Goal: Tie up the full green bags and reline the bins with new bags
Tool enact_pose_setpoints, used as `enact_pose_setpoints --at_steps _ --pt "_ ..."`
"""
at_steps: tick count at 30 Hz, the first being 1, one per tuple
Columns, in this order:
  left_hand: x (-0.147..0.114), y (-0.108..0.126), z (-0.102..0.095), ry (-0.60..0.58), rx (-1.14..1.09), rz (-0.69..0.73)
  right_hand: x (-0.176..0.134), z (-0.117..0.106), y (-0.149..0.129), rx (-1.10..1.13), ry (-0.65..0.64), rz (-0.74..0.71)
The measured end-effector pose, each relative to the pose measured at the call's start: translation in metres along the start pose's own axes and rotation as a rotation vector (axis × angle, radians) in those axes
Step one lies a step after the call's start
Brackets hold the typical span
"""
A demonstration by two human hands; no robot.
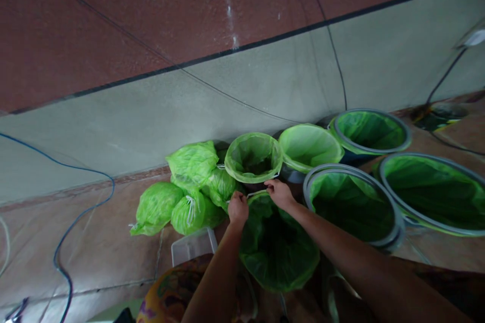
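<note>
Both of my hands are at the far rim of a bin lined with a green drawstring bin bag (280, 267). The fingers of my left hand (238, 207) are closed on the bag's edge at the left. My right hand (279, 194) pinches the same edge farther right, and a short white stretch of drawstring (257, 193) runs between the two. Dark shadow hides what lies inside the bag. Just beyond my fingers stands another bin with a green liner (253, 179), something dark at its bottom.
Tied green bags (159, 207) are heaped on the left by the wall. More lined bins stand to the right, including a grey-rimmed bin (308, 176). A clear plastic container (194, 245) lies near my left forearm. A blue cable (81, 207) crosses the tiled floor.
</note>
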State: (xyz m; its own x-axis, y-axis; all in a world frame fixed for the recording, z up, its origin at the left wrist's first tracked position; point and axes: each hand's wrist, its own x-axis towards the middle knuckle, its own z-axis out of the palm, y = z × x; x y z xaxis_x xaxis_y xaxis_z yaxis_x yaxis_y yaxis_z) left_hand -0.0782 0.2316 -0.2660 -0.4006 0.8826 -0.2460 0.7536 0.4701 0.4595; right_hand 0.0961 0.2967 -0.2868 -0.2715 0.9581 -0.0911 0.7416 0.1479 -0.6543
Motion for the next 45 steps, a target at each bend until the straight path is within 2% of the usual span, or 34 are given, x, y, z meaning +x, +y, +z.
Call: enact_pose_setpoints --at_steps 3,5,9,14,17,19,22,27,29,32,35,38,41,45 --pt "-0.006 -0.001 0.002 0.125 -0.002 0.14 -0.005 0.0 0.003 0.019 0.027 -0.136" --pt "-0.008 -0.001 0.004 0.129 -0.015 0.267 -0.008 -0.002 0.003 0.028 -0.024 -0.19" --pt "-0.01 -0.004 0.012 -0.029 0.018 0.399 -0.013 -0.004 0.003 0.016 -0.138 -0.193" --pt "-0.007 -0.005 0.015 -0.214 0.217 0.289 -0.017 -0.007 0.008 -0.11 -0.267 -0.172" --pt "-0.006 0.001 0.009 -0.32 0.334 0.197 -0.017 -0.009 0.006 -0.227 -0.316 -0.097" --pt "-0.006 0.004 0.002 -0.335 0.355 0.165 -0.019 -0.012 0.004 -0.275 -0.335 -0.057" --pt "-0.01 -0.002 -0.012 -0.244 0.31 0.128 -0.029 -0.015 0.003 -0.291 -0.3 0.041" --pt "-0.009 -0.02 -0.038 -0.186 0.095 -0.024 -0.07 -0.006 0.007 -0.298 -0.12 0.427" --pt "-0.005 -0.021 -0.042 -0.154 0.049 -0.038 -0.09 0.002 0.006 -0.255 -0.072 0.544" --pt "0.001 -0.015 -0.039 -0.109 0.052 0.022 -0.114 0.011 0.0 -0.171 -0.036 0.606" --pt "0.004 -0.007 -0.028 -0.104 0.077 0.154 -0.116 0.008 -0.006 -0.179 0.093 0.518" --pt "0.005 -0.006 -0.018 -0.103 0.077 0.28 -0.092 -0.006 -0.012 -0.178 0.18 0.309" --pt "0.007 -0.009 -0.012 -0.063 0.068 0.315 -0.054 -0.014 -0.017 -0.138 0.089 0.227" --pt "0.008 -0.017 -0.01 -0.021 0.081 0.372 -0.025 -0.006 -0.019 -0.13 -0.144 0.172"
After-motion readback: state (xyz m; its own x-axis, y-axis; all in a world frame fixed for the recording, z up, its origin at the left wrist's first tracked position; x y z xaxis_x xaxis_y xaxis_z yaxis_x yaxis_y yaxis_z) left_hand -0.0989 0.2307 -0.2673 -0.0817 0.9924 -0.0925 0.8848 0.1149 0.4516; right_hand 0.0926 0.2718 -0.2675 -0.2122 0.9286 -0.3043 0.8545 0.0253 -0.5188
